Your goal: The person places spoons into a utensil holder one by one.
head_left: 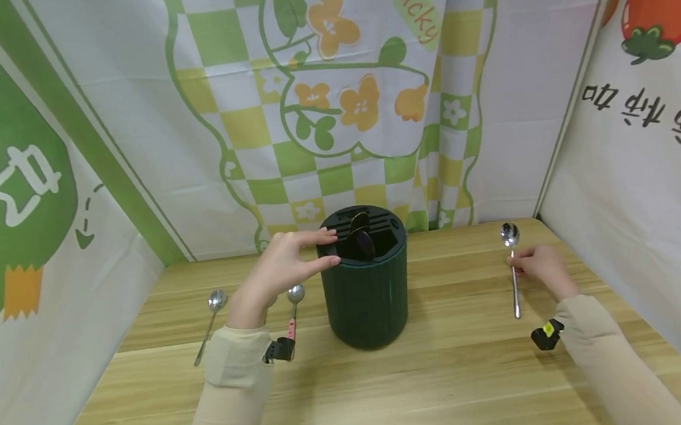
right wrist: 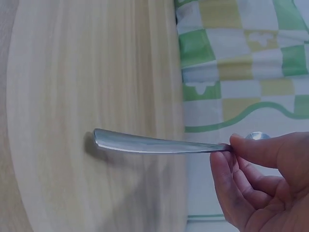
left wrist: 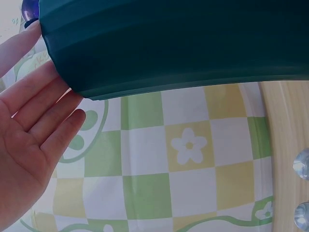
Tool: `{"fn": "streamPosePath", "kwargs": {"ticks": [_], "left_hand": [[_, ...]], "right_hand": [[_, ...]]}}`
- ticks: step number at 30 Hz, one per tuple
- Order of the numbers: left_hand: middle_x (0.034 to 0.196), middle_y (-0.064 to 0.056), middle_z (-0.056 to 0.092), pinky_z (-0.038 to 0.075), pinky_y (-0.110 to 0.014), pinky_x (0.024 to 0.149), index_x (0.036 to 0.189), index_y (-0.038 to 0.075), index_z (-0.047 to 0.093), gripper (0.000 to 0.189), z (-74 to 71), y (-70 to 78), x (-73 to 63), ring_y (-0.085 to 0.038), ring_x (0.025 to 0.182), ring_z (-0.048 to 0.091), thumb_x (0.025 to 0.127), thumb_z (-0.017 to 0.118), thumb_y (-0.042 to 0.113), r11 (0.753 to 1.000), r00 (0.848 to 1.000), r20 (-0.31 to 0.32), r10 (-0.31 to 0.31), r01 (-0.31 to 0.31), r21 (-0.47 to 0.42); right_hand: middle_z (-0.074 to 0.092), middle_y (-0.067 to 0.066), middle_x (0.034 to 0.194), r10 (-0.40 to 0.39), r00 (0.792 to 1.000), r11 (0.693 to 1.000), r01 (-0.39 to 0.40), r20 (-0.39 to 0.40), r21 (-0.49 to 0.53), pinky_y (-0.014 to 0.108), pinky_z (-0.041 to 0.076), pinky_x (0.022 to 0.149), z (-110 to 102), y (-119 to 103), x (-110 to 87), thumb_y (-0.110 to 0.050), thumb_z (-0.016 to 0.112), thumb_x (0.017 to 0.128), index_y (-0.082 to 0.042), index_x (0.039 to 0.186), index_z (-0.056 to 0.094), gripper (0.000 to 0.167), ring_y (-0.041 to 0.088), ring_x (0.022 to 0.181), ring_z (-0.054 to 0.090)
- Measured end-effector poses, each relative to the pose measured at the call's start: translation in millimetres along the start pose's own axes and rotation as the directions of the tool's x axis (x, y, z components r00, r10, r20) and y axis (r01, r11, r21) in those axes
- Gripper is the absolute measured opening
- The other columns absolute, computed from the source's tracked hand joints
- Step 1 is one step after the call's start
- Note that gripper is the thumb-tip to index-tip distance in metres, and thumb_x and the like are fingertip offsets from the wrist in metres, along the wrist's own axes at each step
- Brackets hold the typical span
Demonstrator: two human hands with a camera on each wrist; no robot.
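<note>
A dark green ribbed utensil holder (head_left: 368,307) stands on the wooden table, its black slotted top holding two dark, round-ended utensils (head_left: 364,242). My left hand (head_left: 281,262) touches the rim from the left side, thumb and fingers fairly straight; the left wrist view has its fingertips (left wrist: 72,99) right at the rim's edge. Over at the right, my right hand (head_left: 546,268) pinches a silver spoon (head_left: 515,285) between thumb and fingers at the neck. That spoon's handle (right wrist: 145,144) points toward me, with its bowl partly hidden behind the hand in the right wrist view.
Left of the holder lie a silver spoon (head_left: 207,333) and a spoon with a pink patterned handle (head_left: 292,326). Printed cloth (head_left: 368,177) hangs behind the table (head_left: 391,395) and along both sides.
</note>
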State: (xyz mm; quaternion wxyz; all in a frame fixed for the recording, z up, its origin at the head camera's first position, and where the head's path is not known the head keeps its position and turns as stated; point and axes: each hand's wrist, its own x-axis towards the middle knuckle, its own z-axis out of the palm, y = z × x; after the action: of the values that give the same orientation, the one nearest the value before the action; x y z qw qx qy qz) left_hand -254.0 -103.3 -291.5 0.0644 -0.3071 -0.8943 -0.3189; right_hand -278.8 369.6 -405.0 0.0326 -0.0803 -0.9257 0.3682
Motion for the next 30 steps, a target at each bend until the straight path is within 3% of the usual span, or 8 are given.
{"fn": "streamPosePath", "kwargs": {"ticks": [7, 16, 24, 30], "left_hand": [[0.132, 0.004, 0.059, 0.044, -0.042, 0.099, 0.123, 0.015, 0.065, 0.043, 0.1, -0.4, 0.3, -0.019, 0.129, 0.048, 0.086, 0.069, 0.037, 1.0, 1.0, -0.004, 0.006, -0.006, -0.002], [0.132, 0.004, 0.059, 0.045, -0.04, 0.097, 0.123, 0.014, 0.065, 0.043, 0.2, -0.2, 0.6, -0.019, 0.13, 0.048, 0.086, 0.069, 0.037, 1.0, 1.0, -0.001, 0.005, -0.005, -0.003], [0.133, 0.004, 0.058, 0.043, -0.042, 0.1, 0.124, 0.014, 0.064, 0.044, 0.0, -0.1, -0.2, -0.019, 0.13, 0.047, 0.087, 0.068, 0.038, 1.0, 1.0, 0.007, 0.001, -0.001, -0.004], [0.133, 0.004, 0.058, 0.042, -0.044, 0.101, 0.124, 0.014, 0.065, 0.044, 0.0, 0.7, -0.4, -0.02, 0.131, 0.047, 0.086, 0.069, 0.037, 1.0, 1.0, 0.005, -0.004, 0.004, -0.011]], "right_hand": [[0.068, -0.001, 0.073, -0.037, 0.999, 0.996, 0.038, -0.013, 0.078, 0.024, 0.054, 0.062, 1.0, -13.5, -2.3, -0.015, 0.06, 0.091, 0.015, 0.106, 0.061, 0.034, 0.002, 0.063, 0.064], [0.07, 0.023, 0.092, -0.095, 0.994, 0.992, 0.098, -0.045, 0.073, 0.021, 0.054, 0.061, 1.9, -33.7, -9.2, -0.018, 0.06, 0.093, 0.014, 0.105, 0.061, 0.034, 0.014, 0.07, 0.069], [0.068, 0.025, 0.097, -0.132, 0.989, 0.989, 0.136, -0.072, 0.05, 0.02, 0.054, 0.061, 2.5, -52.6, -16.8, -0.021, 0.06, 0.093, 0.011, 0.105, 0.062, 0.034, 0.005, 0.067, 0.066], [0.068, 0.025, 0.101, -0.152, 0.985, 0.986, 0.157, -0.078, 0.058, 0.022, 0.055, 0.064, 3.6, -68.3, -22.5, -0.025, 0.06, 0.094, 0.009, 0.106, 0.062, 0.035, 0.024, 0.079, 0.071]]}}
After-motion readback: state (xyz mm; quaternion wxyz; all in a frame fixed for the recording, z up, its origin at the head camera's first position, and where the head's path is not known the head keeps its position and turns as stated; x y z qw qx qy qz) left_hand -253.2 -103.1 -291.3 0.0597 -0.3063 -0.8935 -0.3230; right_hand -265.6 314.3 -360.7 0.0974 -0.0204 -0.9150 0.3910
